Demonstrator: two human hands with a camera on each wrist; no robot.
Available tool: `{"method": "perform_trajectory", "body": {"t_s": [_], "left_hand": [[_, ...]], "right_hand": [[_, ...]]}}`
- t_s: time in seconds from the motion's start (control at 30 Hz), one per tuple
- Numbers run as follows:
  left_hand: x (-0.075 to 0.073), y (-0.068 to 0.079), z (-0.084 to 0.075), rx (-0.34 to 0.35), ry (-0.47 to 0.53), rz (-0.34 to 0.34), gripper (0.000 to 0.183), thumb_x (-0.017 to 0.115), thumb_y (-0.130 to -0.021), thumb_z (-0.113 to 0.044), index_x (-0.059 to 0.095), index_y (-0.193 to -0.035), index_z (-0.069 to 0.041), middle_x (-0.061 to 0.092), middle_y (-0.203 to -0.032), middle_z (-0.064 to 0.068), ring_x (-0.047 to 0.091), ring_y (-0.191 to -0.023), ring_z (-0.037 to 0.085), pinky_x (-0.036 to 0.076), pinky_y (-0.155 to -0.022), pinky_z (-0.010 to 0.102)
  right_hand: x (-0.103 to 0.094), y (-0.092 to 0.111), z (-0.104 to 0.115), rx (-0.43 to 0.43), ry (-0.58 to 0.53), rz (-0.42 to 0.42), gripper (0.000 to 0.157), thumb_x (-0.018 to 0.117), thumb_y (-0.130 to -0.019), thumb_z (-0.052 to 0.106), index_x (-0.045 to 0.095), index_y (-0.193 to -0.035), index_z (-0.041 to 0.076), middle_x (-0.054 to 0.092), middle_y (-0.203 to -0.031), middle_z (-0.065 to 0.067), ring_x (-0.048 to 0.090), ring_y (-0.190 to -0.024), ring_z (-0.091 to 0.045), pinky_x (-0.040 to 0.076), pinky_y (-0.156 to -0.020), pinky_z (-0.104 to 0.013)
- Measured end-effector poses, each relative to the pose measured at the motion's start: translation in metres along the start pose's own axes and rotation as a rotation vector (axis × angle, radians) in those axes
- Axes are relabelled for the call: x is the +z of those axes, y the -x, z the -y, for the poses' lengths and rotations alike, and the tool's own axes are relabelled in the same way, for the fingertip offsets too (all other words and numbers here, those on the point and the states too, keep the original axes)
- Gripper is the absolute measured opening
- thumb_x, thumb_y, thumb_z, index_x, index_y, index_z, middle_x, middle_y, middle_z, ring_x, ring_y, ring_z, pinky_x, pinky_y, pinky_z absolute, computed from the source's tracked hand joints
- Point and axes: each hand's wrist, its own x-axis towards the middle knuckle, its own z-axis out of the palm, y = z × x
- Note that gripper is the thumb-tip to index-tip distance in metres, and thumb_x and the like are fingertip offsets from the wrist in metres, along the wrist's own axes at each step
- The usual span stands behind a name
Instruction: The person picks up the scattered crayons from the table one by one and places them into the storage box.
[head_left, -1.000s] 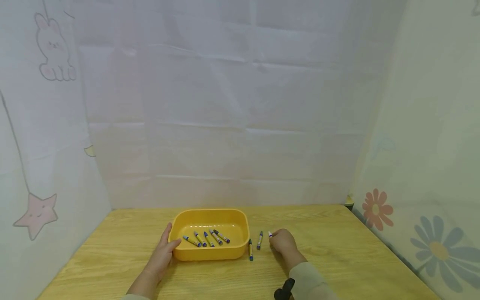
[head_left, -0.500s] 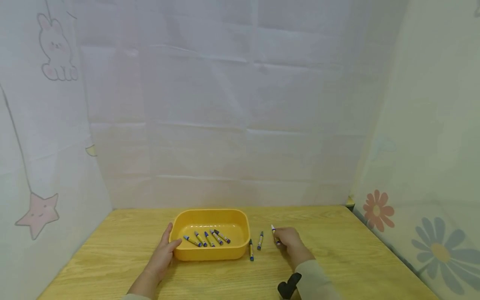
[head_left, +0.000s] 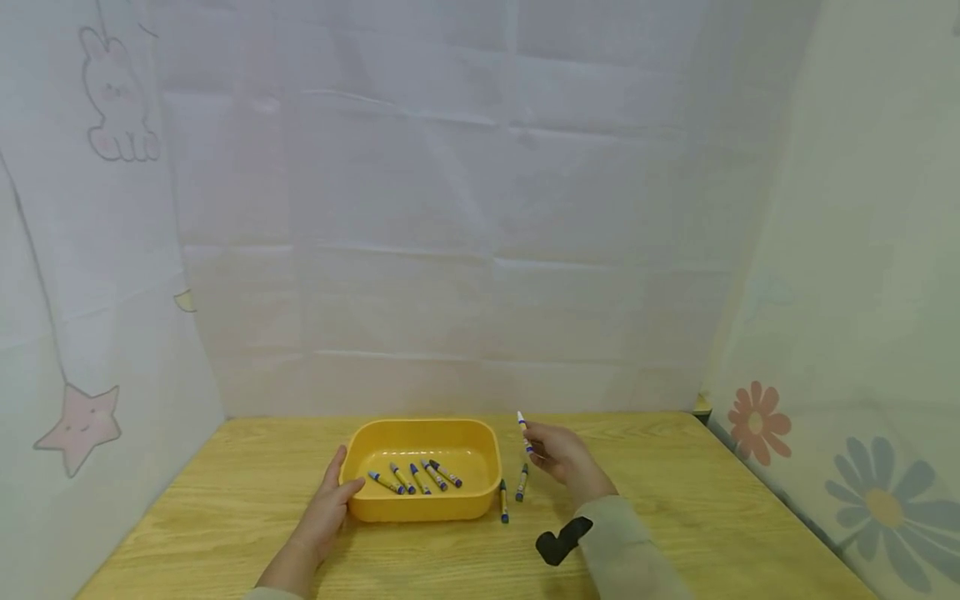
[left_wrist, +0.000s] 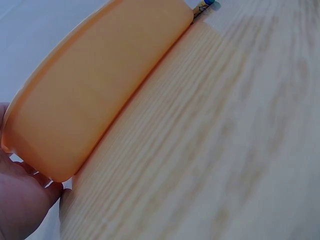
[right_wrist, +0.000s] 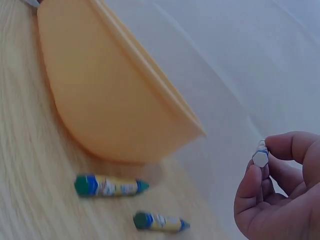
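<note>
My right hand point(head_left: 567, 460) pinches a white crayon point(head_left: 524, 432) between thumb and fingertips, lifted above the table to the right of a yellow tub point(head_left: 420, 508). In the right wrist view the flat white end of that crayon point(right_wrist: 260, 157) faces the camera. My left hand point(head_left: 326, 508) grips the tub's left side, thumb over the rim and fingers along the outer wall. Several crayons point(head_left: 418, 479) lie inside the tub, mostly with blue or grey tips. Two green crayons rest on the table beside it, one point(right_wrist: 111, 185) closer to the tub, the other point(right_wrist: 161, 222) farther right.
The wooden table point(head_left: 247, 500) runs back to a pale cloth backdrop point(head_left: 480, 250). Patterned cloth sides stand at left and right. A black piece point(head_left: 564, 540) shows by the right sleeve point(head_left: 626, 542).
My right hand has raised the white crayon off the table and carried it left toward the tub, over the green crayons. My left hand and the tub stay in place.
</note>
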Motion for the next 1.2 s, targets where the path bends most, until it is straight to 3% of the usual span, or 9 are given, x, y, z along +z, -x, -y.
{"method": "perform_trajectory", "body": {"t_s": [0.33, 0.7, 1.0, 1.2], "left_hand": [[0.003, -0.001, 0.0, 0.012, 0.012, -0.008, 0.076, 0.043, -0.102, -0.013, -0.009, -0.157, -0.012, -0.017, -0.162, 0.021, -0.017, -0.147, 0.046, -0.005, -0.119, 0.064], [0.007, 0.0, -0.002, 0.02, 0.023, -0.009, 0.075, 0.042, -0.102, -0.013, -0.009, -0.158, -0.012, -0.017, -0.162, 0.021, -0.018, -0.147, 0.046, -0.007, -0.118, 0.064], [0.009, 0.003, -0.002, 0.016, 0.028, -0.004, 0.075, 0.043, -0.102, -0.014, -0.008, -0.158, -0.012, -0.017, -0.163, 0.02, -0.018, -0.148, 0.045, -0.006, -0.118, 0.065], [0.013, 0.005, -0.003, 0.023, 0.021, 0.003, 0.075, 0.043, -0.103, -0.015, -0.008, -0.158, -0.012, -0.018, -0.162, 0.02, -0.019, -0.147, 0.046, -0.006, -0.117, 0.066]], "right_hand": [[0.045, -0.001, 0.011, -0.022, 0.032, 0.111, 0.045, 0.054, -0.096, 0.007, 0.049, -0.139, -0.007, 0.061, -0.092, -0.002, 0.052, -0.073, -0.007, 0.047, -0.063, -0.016], [0.087, -0.003, 0.019, -0.021, 0.118, 0.127, 0.037, 0.057, -0.096, 0.005, 0.057, -0.132, -0.005, 0.064, -0.1, -0.007, 0.054, -0.08, -0.012, 0.05, -0.066, -0.018], [0.118, -0.001, 0.001, 0.029, 0.224, 0.165, 0.035, 0.059, -0.094, 0.002, 0.06, -0.128, -0.007, 0.06, -0.088, -0.002, 0.052, -0.075, -0.013, 0.049, -0.061, -0.019], [0.13, 0.0, -0.014, 0.048, 0.36, 0.12, 0.03, 0.062, -0.092, 0.003, 0.066, -0.121, -0.004, 0.063, -0.085, -0.005, 0.05, -0.066, -0.012, 0.048, -0.056, -0.019]]}}
